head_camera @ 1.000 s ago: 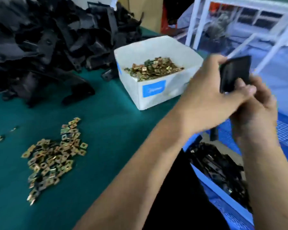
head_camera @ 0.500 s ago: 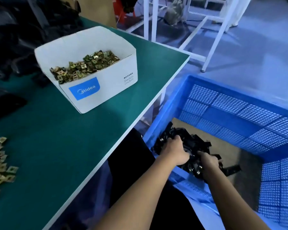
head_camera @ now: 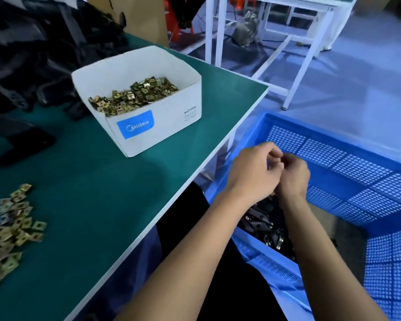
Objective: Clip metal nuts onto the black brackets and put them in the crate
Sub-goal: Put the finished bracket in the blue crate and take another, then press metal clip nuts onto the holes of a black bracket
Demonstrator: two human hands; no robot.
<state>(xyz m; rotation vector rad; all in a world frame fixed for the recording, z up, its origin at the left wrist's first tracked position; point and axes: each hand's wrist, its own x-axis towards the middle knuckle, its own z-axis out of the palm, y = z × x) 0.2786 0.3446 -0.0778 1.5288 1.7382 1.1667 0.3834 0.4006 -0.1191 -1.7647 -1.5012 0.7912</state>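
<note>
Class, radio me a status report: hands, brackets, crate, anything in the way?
Both hands, left and right, loosely curled above the blue crate, no bracket in them. Finished brackets piled in crate. Nothing seen in the way.

A factory assembly workstation: a green-topped table [head_camera: 107, 181] carries a white carton [head_camera: 158, 121] heaped with brass-coloured metal nuts [head_camera: 134, 95], a loose pile of nuts [head_camera: 9, 232] and a heap of black brackets [head_camera: 33, 54]. A blue perforated crate [head_camera: 357, 163] sits beside it, with white metal-framed benches [head_camera: 287, 31] on a grey-blue floor [head_camera: 357, 89] behind
</note>
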